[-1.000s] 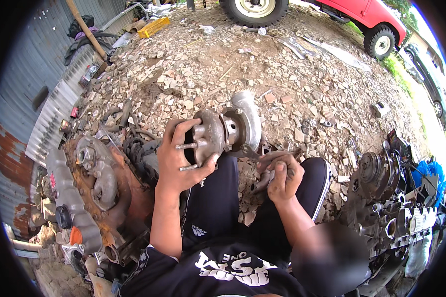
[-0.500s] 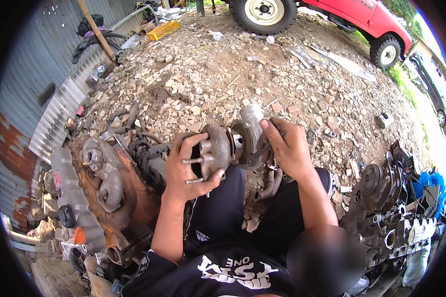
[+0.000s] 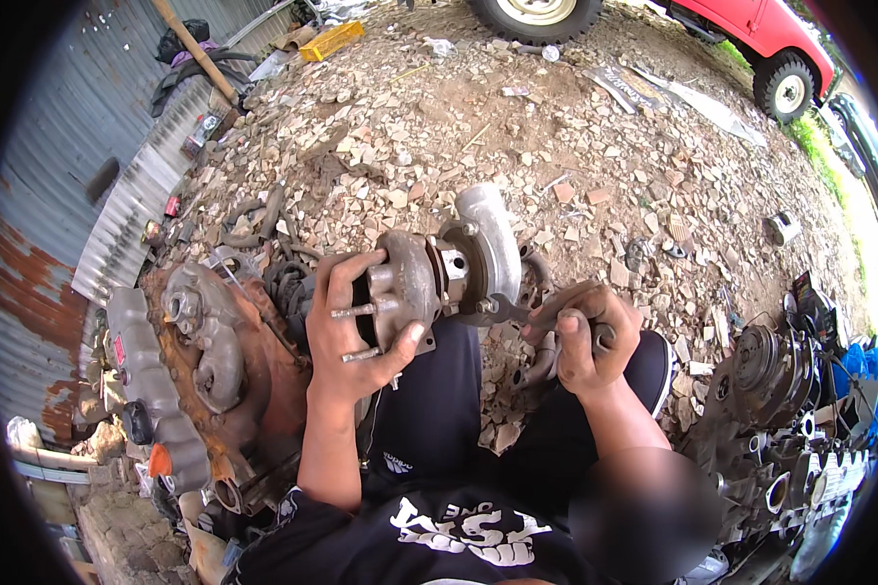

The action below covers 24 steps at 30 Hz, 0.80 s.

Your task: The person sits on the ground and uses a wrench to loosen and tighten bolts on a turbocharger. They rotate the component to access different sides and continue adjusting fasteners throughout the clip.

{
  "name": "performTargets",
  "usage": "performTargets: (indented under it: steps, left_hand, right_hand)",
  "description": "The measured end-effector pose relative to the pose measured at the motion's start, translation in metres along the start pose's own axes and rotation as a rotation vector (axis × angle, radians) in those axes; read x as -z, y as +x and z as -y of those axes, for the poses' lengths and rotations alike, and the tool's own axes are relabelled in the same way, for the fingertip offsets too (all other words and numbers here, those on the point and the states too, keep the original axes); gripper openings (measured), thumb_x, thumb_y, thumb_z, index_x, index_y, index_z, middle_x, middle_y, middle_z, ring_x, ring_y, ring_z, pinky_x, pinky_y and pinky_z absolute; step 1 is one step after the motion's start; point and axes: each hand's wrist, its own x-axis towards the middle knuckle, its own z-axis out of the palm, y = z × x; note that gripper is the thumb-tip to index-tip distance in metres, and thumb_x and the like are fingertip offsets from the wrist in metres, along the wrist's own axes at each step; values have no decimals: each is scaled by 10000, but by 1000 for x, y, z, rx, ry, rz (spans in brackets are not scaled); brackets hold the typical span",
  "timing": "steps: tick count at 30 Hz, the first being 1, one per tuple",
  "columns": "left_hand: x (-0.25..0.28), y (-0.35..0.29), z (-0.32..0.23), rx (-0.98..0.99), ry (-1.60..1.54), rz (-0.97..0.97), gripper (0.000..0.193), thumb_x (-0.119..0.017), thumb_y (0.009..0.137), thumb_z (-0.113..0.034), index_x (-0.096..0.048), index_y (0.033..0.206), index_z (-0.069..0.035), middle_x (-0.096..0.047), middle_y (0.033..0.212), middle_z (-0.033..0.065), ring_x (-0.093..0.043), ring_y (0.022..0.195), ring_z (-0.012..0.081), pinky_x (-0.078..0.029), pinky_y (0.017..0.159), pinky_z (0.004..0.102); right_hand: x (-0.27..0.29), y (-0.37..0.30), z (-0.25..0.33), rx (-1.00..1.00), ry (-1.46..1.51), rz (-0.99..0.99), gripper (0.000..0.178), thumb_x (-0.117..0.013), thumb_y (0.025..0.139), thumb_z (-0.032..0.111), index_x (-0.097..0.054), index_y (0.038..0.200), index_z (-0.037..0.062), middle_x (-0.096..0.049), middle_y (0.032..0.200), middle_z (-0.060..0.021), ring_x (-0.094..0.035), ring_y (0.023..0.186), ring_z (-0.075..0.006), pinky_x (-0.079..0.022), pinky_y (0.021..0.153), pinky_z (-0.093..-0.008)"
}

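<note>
A turbocharger (image 3: 407, 278) is held up above my lap, its rusty turbine housing to the left and the silvery compressor housing (image 3: 500, 249) to the right. My left hand (image 3: 346, 317) is wrapped round the turbine housing, close to two studs that stick out toward the left. In my right hand (image 3: 595, 336) is a dark open-end wrench (image 3: 515, 311), with the fingers closed round its shank. The wrench's jaw is at a bolt on the lower edge of the compressor side; whether it sits fully on the bolt I cannot tell.
To the left lie a grey valve cover (image 3: 156, 390) and a manifold (image 3: 215, 336) on a rusty metal piece. Several greasy engine parts (image 3: 771, 429) are heaped at the right. Broken tile rubble (image 3: 478, 127) covers the ground toward a red vehicle (image 3: 751, 39). Corrugated sheeting (image 3: 59, 166) stands at the left.
My right hand has left the compressor housing's top and moved down and right, with the wrench now visible at the lower bolt. The turbocharger has shifted slightly left, still in my left hand.
</note>
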Motion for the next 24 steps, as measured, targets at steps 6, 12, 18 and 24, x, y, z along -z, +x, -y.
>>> performTargets:
  steps: [6,12,18,24]
  left_hand:
    - [0,2,6,50,-30,-11,709,-827,712,-368,-586,1292,-38,-601,1135,176,-661,990,379,-540,864,459]
    - [0,1,8,96,-93,-12,706,-815,721,-379,-585,1288,-27,-598,1131,170,-653,991,366,-530,877,453]
    - [0,5,10,30,-68,-16,714,-806,725,-372,-577,1293,-4,-596,1137,191,-624,1027,366,-511,910,462]
    - [7,-1,11,14,-80,66,739,-802,722,-361,-553,1306,17,-598,1166,193,-589,1081,365,-486,956,468]
  right_hand:
    - [-7,-11,-2,44,-50,64,189,-734,893,-2,-555,835,-3,-747,846,-191,-773,744,-254,-602,621,-317]
    - [-22,-22,-2,139,-172,106,176,-680,951,55,-543,866,-15,-721,875,-201,-747,762,-248,-605,657,-341]
    - [-46,-36,-16,-39,93,-166,116,-675,988,39,-576,955,-12,-703,831,-132,-671,654,-141,-531,580,-295]
    - [-40,68,12,-523,-290,181,361,-660,1039,265,-622,848,-39,-606,581,-162,-640,521,-275,-475,549,-398]
